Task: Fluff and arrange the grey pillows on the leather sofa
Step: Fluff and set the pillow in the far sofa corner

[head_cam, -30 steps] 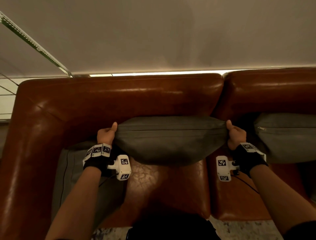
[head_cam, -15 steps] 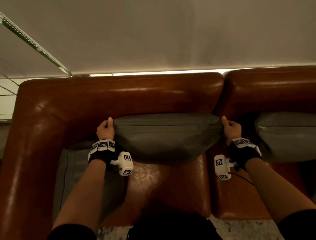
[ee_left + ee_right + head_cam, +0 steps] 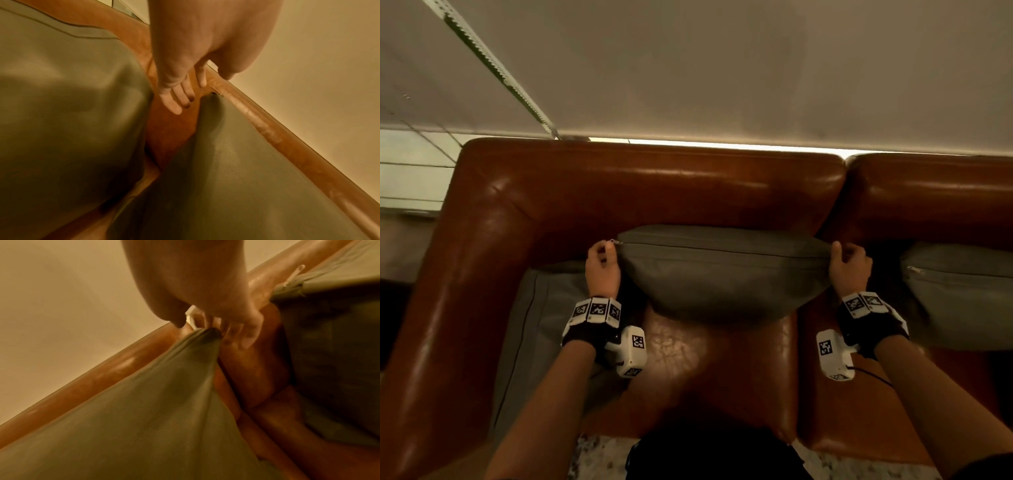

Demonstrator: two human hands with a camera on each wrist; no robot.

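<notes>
Soft, light pillow (likely slumps); best pinched at top corners. Left hand spread, clear; right hand unclear.

Each bare forearm wears a black wrist strap ringed with white tiles of black square markers, plus a white camera block; a thin black cable trails from the right one.

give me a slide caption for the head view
Both hands, left hand and right hand, flank the middle grey pillow against the leather sofa backrest.
</notes>
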